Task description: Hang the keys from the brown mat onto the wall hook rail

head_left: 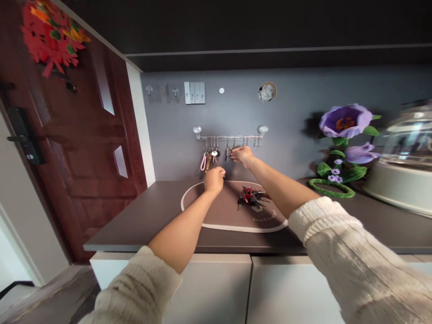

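Note:
A clear hook rail (232,137) is fixed to the grey wall. My right hand (243,155) is raised to its middle, fingertips pinched at a small bunch of keys (228,152) hanging from a hook. Lower and to the left, my left hand (214,179) is closed, its fingers curled; whatever they hold, if anything, is hidden. Just above it hang silver keys (214,155) and a pink strap (203,162) on the rail's left hooks. Below my right forearm, a pile of black and red keys (250,196) lies on a brown mat (219,211).
The mat rests on a dark counter (141,216) under a dark overhead cabinet (256,27). Purple artificial flowers (346,121) and a clear-domed appliance (401,171) stand at the right. A red-brown door (84,135) is at the left. Light switches (195,92) sit above the rail.

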`<state>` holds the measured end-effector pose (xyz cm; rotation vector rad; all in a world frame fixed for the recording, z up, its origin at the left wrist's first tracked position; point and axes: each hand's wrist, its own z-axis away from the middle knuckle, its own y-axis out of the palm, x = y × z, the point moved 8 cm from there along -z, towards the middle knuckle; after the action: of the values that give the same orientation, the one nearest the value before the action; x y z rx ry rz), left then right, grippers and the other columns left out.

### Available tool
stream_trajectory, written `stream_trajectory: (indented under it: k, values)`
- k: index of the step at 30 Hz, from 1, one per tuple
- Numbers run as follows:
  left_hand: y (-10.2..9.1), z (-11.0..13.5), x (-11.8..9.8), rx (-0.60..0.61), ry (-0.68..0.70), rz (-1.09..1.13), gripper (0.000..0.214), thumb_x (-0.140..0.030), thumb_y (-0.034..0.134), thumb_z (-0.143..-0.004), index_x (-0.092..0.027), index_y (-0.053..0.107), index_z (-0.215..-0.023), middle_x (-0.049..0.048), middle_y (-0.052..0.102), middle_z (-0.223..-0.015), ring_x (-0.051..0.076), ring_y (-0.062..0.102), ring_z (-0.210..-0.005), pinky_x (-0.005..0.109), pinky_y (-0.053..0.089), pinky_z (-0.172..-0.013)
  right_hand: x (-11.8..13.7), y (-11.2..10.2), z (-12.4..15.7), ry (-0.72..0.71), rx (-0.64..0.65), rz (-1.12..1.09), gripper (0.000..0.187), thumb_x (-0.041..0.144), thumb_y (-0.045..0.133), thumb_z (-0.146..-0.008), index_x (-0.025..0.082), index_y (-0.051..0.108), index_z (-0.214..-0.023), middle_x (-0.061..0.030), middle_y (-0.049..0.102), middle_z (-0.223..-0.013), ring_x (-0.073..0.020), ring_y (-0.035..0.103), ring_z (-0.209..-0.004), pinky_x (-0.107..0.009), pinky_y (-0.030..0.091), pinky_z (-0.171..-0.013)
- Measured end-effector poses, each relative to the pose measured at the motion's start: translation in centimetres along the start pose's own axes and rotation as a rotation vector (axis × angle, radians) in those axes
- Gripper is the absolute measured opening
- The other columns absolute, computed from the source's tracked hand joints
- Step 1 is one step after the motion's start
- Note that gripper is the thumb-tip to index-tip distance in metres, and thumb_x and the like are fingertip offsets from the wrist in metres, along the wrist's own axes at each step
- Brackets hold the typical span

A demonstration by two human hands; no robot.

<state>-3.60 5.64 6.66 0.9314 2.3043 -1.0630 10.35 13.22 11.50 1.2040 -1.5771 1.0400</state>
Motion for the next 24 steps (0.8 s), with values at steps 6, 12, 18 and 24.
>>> stream_trajectory:
  k: [6,12,18,24]
  values:
    - [0.1,0.2,-0.5,0.016,0.036,-0.007,0.017,-0.019,0.047,-0.078,-0.02,0.064,-0.073,0.0026,0.067,-0.076,0.014,0.057,-0.07,0.023,0.039,-0.067,0.1,-1.2,2.2,-0.009,0.066,-0.074,0.01,0.015,0.049,-0.08,0.013,0.053,-0.071,-0.0048,0.063,-0.068,-0.0083,0.057,-0.055,-0.023,0.047,-0.057]
    - [0.8,0.5,-1.2,0.074,0.111,0.003,0.019,-0.018,0.046,-0.078,-0.019,0.064,-0.075,0.0026,0.067,-0.077,0.014,0.058,-0.072,0.023,0.04,-0.069,-0.6,-3.5,4.7,-0.034,0.106,-0.098,0.008,0.018,0.05,-0.081,0.015,0.054,-0.075,-0.0053,0.064,-0.073,-0.0087,0.058,-0.06,-0.021,0.047,-0.058]
    - [1.7,0.9,-1.5,0.119,0.163,0.063,0.018,-0.021,0.047,-0.077,-0.019,0.065,-0.078,0.0024,0.066,-0.076,0.013,0.057,-0.067,0.022,0.041,-0.066,-2.3,-5.6,5.7,-0.137,0.171,0.024,0.006,0.018,0.061,-0.072,0.014,0.057,-0.07,-0.0016,0.06,-0.059,-0.0085,0.053,-0.054,-0.022,0.044,-0.058]
    - [3.1,1.2,-1.3,0.189,0.168,0.131,0.019,-0.021,0.047,-0.077,-0.017,0.064,-0.083,0.0021,0.066,-0.073,0.012,0.057,-0.064,0.022,0.041,-0.064,-4.0,-6.7,6.4,-0.189,0.241,0.265,0.006,0.01,0.066,-0.061,0.014,0.062,-0.064,0.0017,0.06,-0.057,-0.0082,0.051,-0.055,-0.022,0.042,-0.062]
